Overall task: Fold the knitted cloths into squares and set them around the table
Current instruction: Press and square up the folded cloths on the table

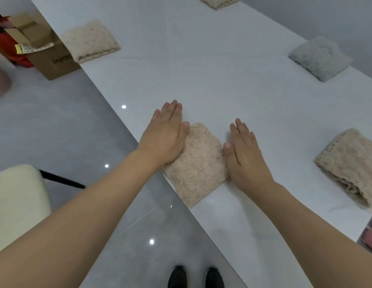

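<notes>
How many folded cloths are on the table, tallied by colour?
Beige or cream cloths: 4 (one between the hands, one near right, one far left, one at the top edge)
Grey cloth: 1
Total: 5

1. Your beige folded cloth (198, 163) is lying square at the table (201, 59) edge, between your hands.
2. Three more beige squares (90, 41) (351, 163) (218, 1) and a grey one (320, 57) are sitting along the table's edges.
</notes>
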